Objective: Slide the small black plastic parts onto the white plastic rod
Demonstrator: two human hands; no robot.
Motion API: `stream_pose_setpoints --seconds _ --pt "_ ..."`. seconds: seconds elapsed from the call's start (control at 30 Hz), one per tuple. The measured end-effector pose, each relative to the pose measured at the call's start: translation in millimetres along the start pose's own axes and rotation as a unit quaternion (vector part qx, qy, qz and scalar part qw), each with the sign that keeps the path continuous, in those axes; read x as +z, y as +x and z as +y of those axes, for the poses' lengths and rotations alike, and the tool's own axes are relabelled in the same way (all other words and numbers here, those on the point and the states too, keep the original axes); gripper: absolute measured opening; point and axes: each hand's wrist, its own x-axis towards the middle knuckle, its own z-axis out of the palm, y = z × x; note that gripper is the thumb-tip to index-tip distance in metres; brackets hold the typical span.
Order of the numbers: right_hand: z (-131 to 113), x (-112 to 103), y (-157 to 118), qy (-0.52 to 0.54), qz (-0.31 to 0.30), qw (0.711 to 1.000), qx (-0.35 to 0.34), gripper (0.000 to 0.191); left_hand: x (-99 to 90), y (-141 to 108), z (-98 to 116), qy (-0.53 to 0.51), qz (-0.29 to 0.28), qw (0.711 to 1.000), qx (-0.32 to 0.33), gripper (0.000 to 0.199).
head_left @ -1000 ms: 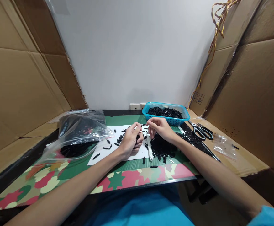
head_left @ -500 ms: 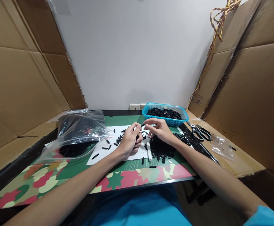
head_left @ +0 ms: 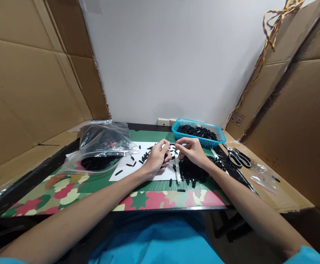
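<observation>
My left hand [head_left: 157, 157] is closed above a white paper sheet [head_left: 127, 173], thumb and forefinger pinching one end of a small black elongated piece [head_left: 172, 144]. More black shows in its curled fingers, too small to make out. The fingertips of my right hand [head_left: 191, 151] pinch the piece's other end, just across from the left. A thin white strip [head_left: 177, 172] lies upright on the sheet below the hands. To its right spreads a pile of black pieces [head_left: 191, 170], partly under my right wrist. Several loose black pieces [head_left: 118, 172] are scattered on the paper at left.
A blue plastic basket [head_left: 223, 139] of black pieces stands at the back right. Scissors [head_left: 239, 159] and a small clear bag [head_left: 263, 178] lie on the right. Clear zip bags [head_left: 105, 139] with black contents sit at left. Cardboard walls [head_left: 294, 110] flank the table.
The camera view has turned, so the scene sits farther right in the picture. My hands stay close together, and the black piece between their fingertips now shows more clearly.
</observation>
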Motion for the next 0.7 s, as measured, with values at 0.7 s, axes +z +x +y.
stream_pose_setpoints --seconds 0.7 --pt "-3.4 2.7 1.5 -0.055 -0.001 0.998 0.002 0.041 -0.4 -1.1 3.0 -0.002 -0.001 1.0 -0.008 0.041"
